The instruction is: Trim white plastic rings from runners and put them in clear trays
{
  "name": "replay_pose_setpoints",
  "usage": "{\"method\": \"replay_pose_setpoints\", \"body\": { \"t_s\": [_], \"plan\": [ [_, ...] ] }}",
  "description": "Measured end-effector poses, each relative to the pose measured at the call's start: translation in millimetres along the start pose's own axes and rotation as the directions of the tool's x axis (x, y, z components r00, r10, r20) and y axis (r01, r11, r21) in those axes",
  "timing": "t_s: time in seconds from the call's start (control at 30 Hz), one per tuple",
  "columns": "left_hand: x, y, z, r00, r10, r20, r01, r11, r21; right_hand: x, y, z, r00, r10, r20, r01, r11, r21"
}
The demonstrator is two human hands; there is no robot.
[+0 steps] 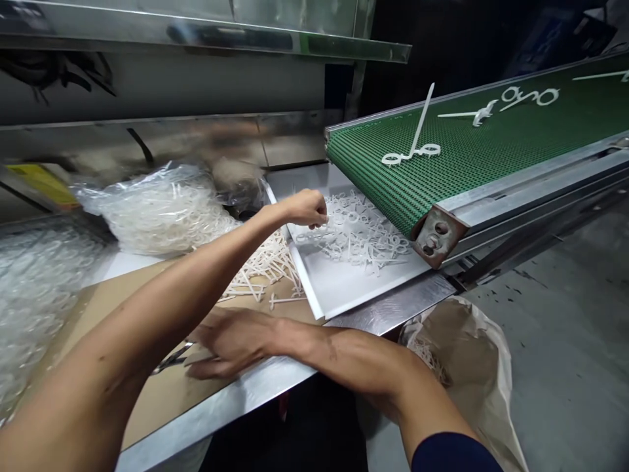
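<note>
- Right hand (230, 341) flat on cardboard (162, 393), fingers spread, holding nothing.
- Left hand (305, 208) pinches white plastic parts (358, 236) heaped in tray (344, 285); prob. light, thin, tangle-prone, so grip by stem.
- Beyond: conveyor (491, 151) w/ more pieces.
</note>
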State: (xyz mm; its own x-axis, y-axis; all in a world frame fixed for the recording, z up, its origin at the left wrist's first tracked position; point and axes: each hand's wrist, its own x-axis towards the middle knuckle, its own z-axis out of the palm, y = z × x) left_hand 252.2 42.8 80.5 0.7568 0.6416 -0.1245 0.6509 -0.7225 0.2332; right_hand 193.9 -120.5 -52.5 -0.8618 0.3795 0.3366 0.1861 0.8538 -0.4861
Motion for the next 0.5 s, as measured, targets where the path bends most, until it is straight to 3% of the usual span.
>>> {"method": "replay_pose_setpoints", "body": {
  "t_s": [0.1,0.23,0.37,0.5],
  "plan": [
    [-18,-6,-16.0,0.991,-0.036,-0.127,0.002,0.966,-0.257,0,0,1,0.999,-0.028,-0.021,0.025,0.994,-0.111],
    [-31,-14,-13.9,0.952,-0.181,-0.246,-0.037,0.732,-0.68,0,-1,3,0.999,-0.042,-0.033,0.036,0.986,-0.161],
    [-37,-16,-4.2,0.919,-0.304,-0.249,-0.02,0.596,-0.803,0,-2,2,0.999,-0.038,-0.032,0.032,0.982,-0.185],
    [-55,-13,-6.6,0.906,-0.336,-0.258,-0.059,0.502,-0.863,-1,-1,1,0.999,-0.033,-0.03,0.027,0.982,-0.19]
  ]
}}
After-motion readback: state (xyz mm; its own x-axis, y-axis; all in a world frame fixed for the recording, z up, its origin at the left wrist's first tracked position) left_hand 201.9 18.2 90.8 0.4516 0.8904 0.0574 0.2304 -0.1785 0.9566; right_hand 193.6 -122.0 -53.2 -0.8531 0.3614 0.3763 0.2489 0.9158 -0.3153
